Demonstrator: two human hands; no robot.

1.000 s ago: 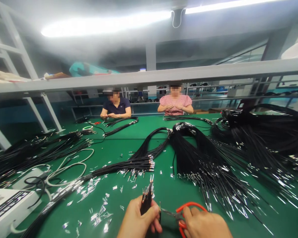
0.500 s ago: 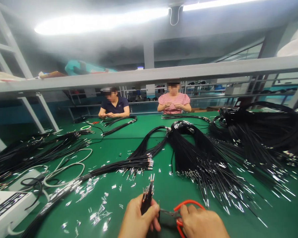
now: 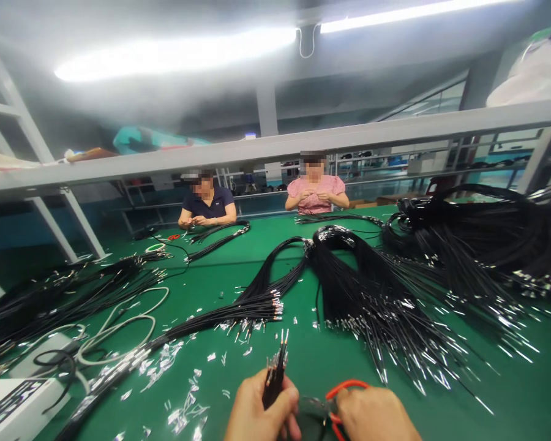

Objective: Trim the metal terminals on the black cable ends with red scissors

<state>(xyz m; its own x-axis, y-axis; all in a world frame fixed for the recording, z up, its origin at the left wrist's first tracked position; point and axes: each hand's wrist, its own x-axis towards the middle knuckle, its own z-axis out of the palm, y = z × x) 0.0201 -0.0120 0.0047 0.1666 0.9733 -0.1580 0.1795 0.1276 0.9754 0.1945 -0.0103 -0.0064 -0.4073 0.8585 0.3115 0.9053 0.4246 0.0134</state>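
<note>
My left hand (image 3: 257, 410) is closed round a small bundle of black wires (image 3: 274, 370) whose metal-tipped ends stick up and away from me. My right hand (image 3: 374, 415) grips red-handled scissors (image 3: 337, 398), with the blades pointing left toward the bundle at the bottom edge of the view. Both hands are low over the green table (image 3: 303, 361), close together.
Large bundles of black wires with metal terminals (image 3: 381, 288) spread across the centre and right, and more (image 3: 50, 294) lie at left. Metal scraps (image 3: 183, 392) litter the table. A white box (image 3: 13, 404) and white cable (image 3: 119, 318) sit at left. Two people sit across the table.
The view has shifted slightly to the left and down. My hands stay close together with the wires and the scissors, now a little lower in the frame.
</note>
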